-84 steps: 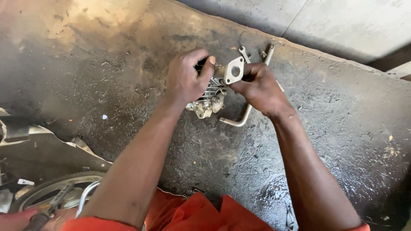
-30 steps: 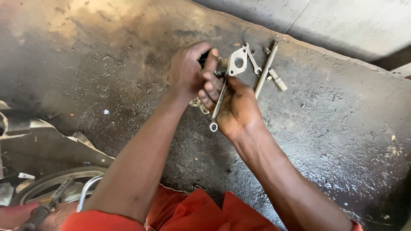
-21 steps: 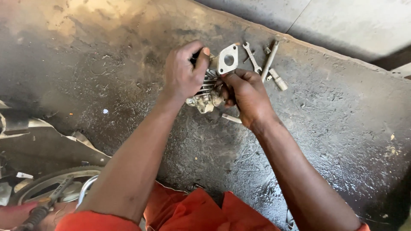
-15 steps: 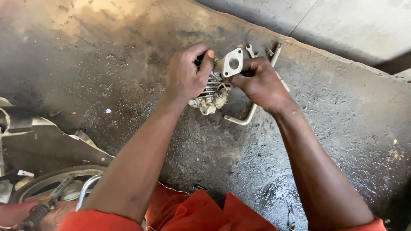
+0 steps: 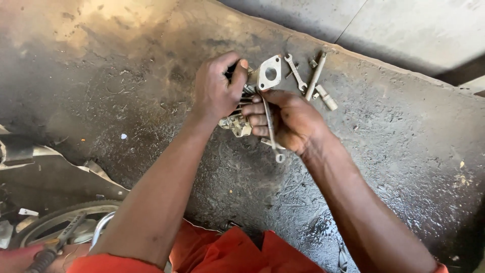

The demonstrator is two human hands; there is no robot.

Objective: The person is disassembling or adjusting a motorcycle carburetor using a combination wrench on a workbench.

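My left hand (image 5: pixel 217 91) grips a small greasy metal engine part (image 5: pixel 237 124) with fins and a flat flange plate (image 5: pixel 269 73) with a round hole, held just above the dirty concrete floor. My right hand (image 5: pixel 290 121) is closed around a slim metal wrench (image 5: pixel 271 136). The wrench's upper end sits against the part near the flange; its ring end (image 5: pixel 279 157) sticks out below my fingers.
On the floor past my hands lie a small open-ended spanner (image 5: pixel 294 71), a long metal rod tool (image 5: pixel 316 76) and a short socket piece (image 5: pixel 327 97). A wheel rim (image 5: pixel 55 222) and a tool handle (image 5: pixel 43 258) are at lower left. Orange trousers (image 5: pixel 237 253) show below.
My right hand has turned the wrench on the part: it swung from pointing out to the lower right to pointing straight down. The left hand kept its hold on the part.
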